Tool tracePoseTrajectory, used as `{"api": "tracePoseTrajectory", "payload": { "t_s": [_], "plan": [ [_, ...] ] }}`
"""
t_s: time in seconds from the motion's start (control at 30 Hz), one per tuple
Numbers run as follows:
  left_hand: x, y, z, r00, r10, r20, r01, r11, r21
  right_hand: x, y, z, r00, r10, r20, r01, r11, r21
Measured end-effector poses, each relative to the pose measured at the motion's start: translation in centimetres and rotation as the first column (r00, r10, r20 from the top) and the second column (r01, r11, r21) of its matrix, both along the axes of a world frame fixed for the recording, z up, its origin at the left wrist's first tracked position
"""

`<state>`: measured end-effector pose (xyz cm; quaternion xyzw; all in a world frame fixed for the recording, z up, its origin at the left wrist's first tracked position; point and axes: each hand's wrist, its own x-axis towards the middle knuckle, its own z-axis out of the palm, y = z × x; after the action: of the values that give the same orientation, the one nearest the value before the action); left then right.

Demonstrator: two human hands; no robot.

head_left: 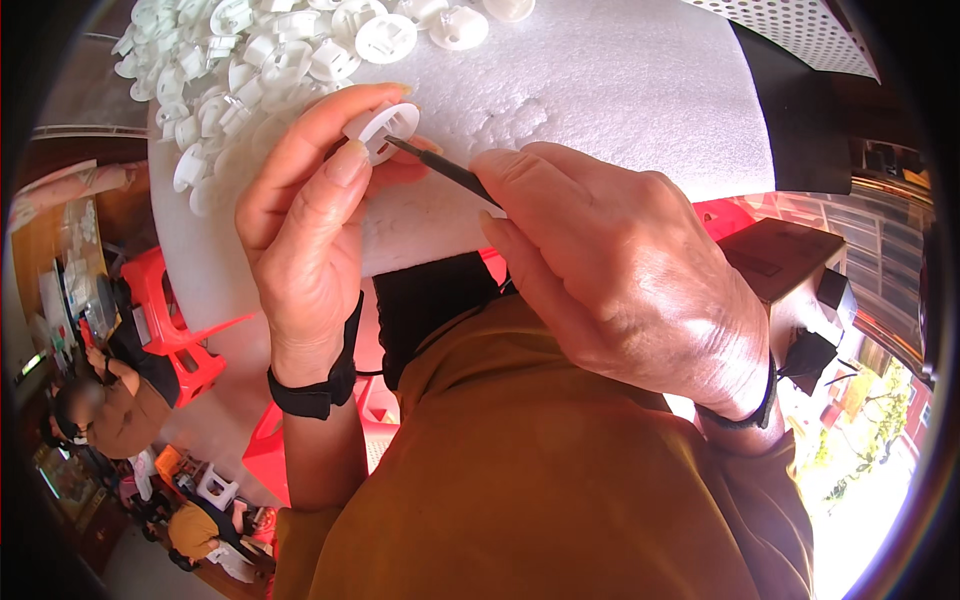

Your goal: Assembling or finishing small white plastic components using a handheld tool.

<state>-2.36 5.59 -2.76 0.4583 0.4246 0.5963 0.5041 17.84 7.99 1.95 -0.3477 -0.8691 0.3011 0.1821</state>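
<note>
My left hand [305,215] is closed on a small white plastic part [392,121] with a round, rimmed face, pinched between thumb and fingers just above the foam sheet. From the right, my right hand [625,265] grips a slim dark pointed tool [452,170]. Its narrow tip reaches the face of the white part; whether it is a blade or tweezers I cannot make out. Beyond my left hand lies a pile of similar white plastic parts [285,60], several of them loose at its edge.
A white foam sheet [640,110] covers the work surface. A perforated white panel [790,30] stands at the far right, and a brown box [780,255] sits below it. Red plastic stools [165,300] are on the left, and other people [120,410] sit further off.
</note>
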Motion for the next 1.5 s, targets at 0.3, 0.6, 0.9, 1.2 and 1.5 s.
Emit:
{"api": "tracePoseTrajectory", "payload": {
  "t_s": [0.3, 0.6, 0.9, 1.2, 1.5],
  "plan": [
    [0.1, -0.2, -0.1, 0.997, -0.017, 0.079, 0.015, 1.0, 0.018, -0.2, 0.1, -0.8, 0.982, -0.072, -0.174, 0.028, 0.97, -0.241],
    [0.6, -0.3, -0.5, 0.998, 0.05, 0.039, -0.052, 0.998, 0.046, -2.7, 1.5, -0.8, 0.933, -0.201, -0.299, 0.048, 0.891, -0.451],
    [0.5, -0.5, -0.2, 1.0, -0.018, 0.026, 0.017, 0.998, 0.064, 0.5, 3.0, 5.7, 0.867, -0.459, -0.194, 0.378, 0.859, -0.347],
    [0.4, -0.8, -0.3, 0.998, -0.059, 0.016, 0.059, 0.998, 0.012, 7.9, 11.2, 9.7, 0.72, -0.568, -0.399, 0.649, 0.754, 0.098],
    [0.3, -1.1, -0.1, 0.997, -0.046, -0.062, 0.047, 0.999, 0.012, -0.6, 10.0, 1.5, 0.95, -0.266, 0.16, 0.247, 0.96, 0.132]
  ]
}}
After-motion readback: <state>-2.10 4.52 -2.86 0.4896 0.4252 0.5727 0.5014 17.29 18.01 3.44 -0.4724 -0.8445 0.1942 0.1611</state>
